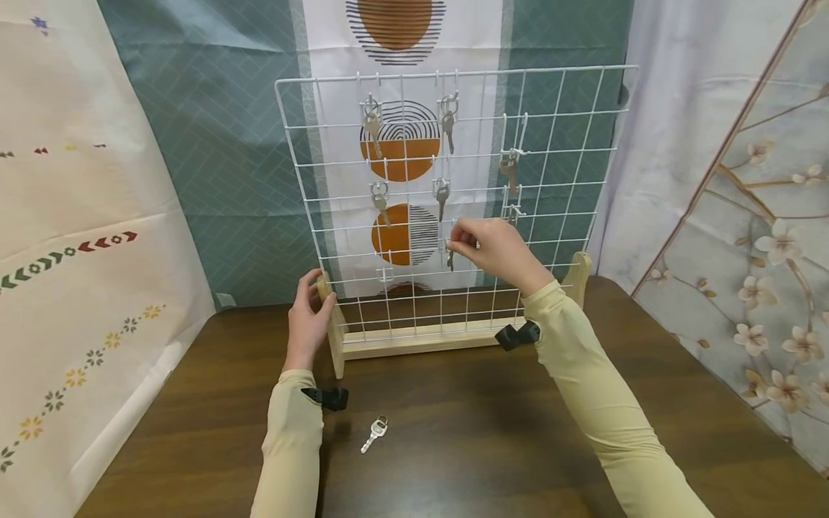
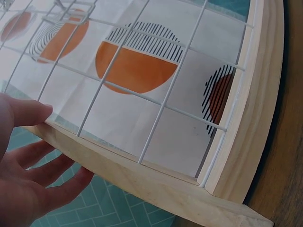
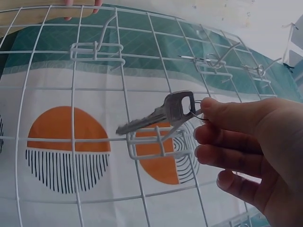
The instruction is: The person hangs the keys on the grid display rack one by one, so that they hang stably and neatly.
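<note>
A white wire grid (image 1: 414, 314) stands upright in a wooden frame. At the grid's left side, my left hand (image 1: 307, 324) holds the wooden side post (image 1: 335, 334), thumb in front and fingers behind it. My right hand (image 1: 495, 248) is in front of the lower middle of the grid. In the right wrist view its thumb and forefinger pinch the small ring (image 3: 204, 118) of a silver key (image 3: 177, 105). The ring is right at the tip of a white hook (image 3: 147, 155) fixed on the grid. The key hangs tilted, its blade pointing left.
Several keys on rings hang from other hooks, among them one at upper left (image 1: 373, 129) and one at mid centre (image 1: 442, 196). A bare hook (image 1: 385, 274) sits lower left. Another key (image 1: 376, 433) lies on the brown table (image 1: 453, 432). Patterned cloths hang behind and at both sides.
</note>
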### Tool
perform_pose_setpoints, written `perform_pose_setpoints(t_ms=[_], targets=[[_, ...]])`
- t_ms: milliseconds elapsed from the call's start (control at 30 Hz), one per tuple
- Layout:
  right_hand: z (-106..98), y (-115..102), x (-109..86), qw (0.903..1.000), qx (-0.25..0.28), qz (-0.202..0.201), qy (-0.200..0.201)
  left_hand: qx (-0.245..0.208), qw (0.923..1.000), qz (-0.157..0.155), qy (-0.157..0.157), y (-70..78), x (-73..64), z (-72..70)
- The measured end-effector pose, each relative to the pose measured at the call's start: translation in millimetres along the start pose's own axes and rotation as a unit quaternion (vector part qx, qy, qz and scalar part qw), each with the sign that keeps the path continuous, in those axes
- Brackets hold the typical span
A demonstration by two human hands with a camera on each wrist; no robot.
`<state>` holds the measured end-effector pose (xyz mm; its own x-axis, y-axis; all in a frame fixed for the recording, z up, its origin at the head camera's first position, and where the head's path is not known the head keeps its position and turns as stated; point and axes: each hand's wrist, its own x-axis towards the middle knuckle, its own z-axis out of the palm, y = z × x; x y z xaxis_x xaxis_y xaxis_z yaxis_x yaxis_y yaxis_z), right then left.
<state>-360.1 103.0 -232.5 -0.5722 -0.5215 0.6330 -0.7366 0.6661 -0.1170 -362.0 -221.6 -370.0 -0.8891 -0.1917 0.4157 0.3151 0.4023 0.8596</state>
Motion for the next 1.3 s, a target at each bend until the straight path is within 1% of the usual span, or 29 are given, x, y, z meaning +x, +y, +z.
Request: perform_pose_setpoints(t_ms=[167, 367, 567, 700, 867, 967, 1100, 1300], targets=[[0, 2, -0.7, 0.9999, -0.001, 0.011, -0.003, 0.002, 1.0, 0.003, -0.003, 0.3, 0.6, -0.2], [2, 4, -4.0, 0.9998, -0.002, 0.02, -0.002, 0.0, 1.0, -0.002, -0.004, -0.3, -0.1, -0.8], [5, 6, -8.4, 0.9999, -0.004, 0.003, 0.009, 0.006, 1.0, -0.002, -0.003, 0.1, -0.9, -0.1], [7, 5, -11.6, 0.9995, -0.003, -0.006, 0.03, 0.008, 1.0, 0.0, 0.002, 0.8, -0.9, 0.4], [11, -2, -19.4, 0.9979, -0.001, -0.019, 0.062, 0.006, 1.0, -0.002, 0.0, 1.2, -0.4, 0.6], [15, -9, -26.0, 0.9971, 0.0, -0.033, 0.069, 0.003, 1.0, -0.004, -0.003, 0.8, 0.4, 0.4], [26, -19, -35.0, 0.997, 0.009, -0.05, 0.058, 0.004, 1.0, -0.004, -0.005, 0.5, 0.8, 0.0], [51, -34, -48.8, 0.9977, 0.035, -0.057, 0.012, 0.015, 0.9999, 0.0, -0.002, 1.1, 0.6, -1.0]])
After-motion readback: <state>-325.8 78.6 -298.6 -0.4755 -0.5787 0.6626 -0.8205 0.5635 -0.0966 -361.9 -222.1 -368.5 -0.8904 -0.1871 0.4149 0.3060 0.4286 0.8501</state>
